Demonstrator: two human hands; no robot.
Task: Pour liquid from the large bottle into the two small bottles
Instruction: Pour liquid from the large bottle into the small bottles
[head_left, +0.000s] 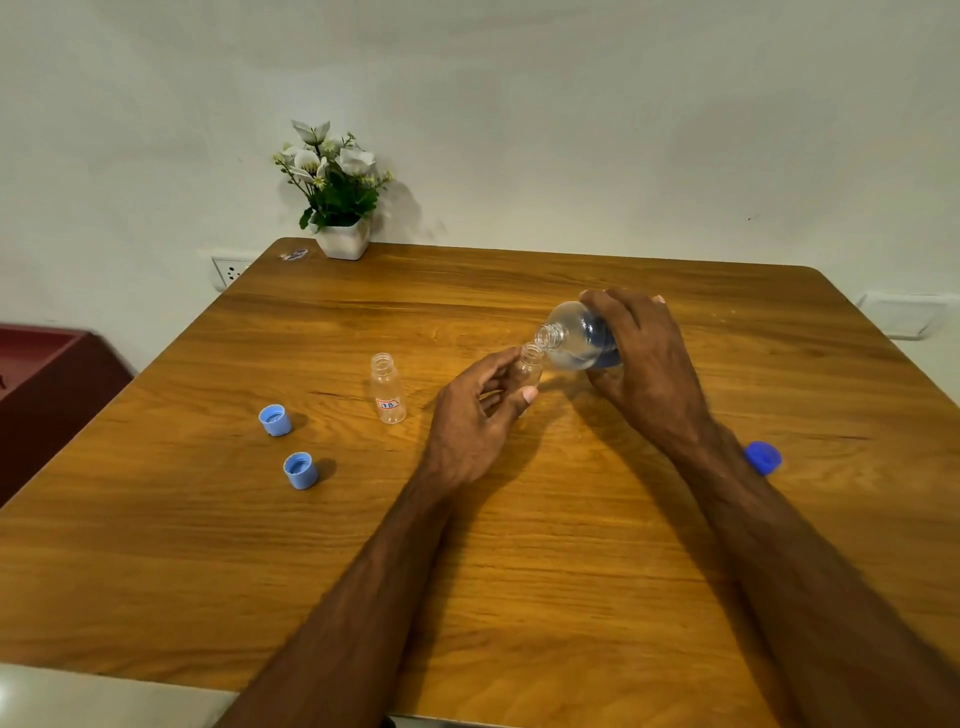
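Fingers (631, 317) of the right hand (644, 364) wrap over the top of the large bottle (576, 338), thumb underneath, and it is tipped well over, its open neck pointing left and down. That neck sits right at the mouth of a small bottle (530, 361), just touching or a hair above; I cannot tell which. Clear liquid pools along the lower side of the large bottle, with a dark blue label showing under the palm.

Over to the left hand (478, 415): it holds that small bottle upright, index finger (501, 361) along its far side and thumb tip against its near side, the rest of the fingers curled behind. How much liquid is in it I cannot tell, as the hand covers most of the body.

The 2nd small bottle (388, 388) stands alone on the worktop (519, 571) just left of the left hand, uncapped, clear, with a little red and blue label low on its side.

Further left, 2 light blue caps (275, 420) lie open side up, near each other. A darker blue cap (763, 457) lies beside the right forearm.

At the far edge, a white pot of white flowers (340, 208) sits against the wall.
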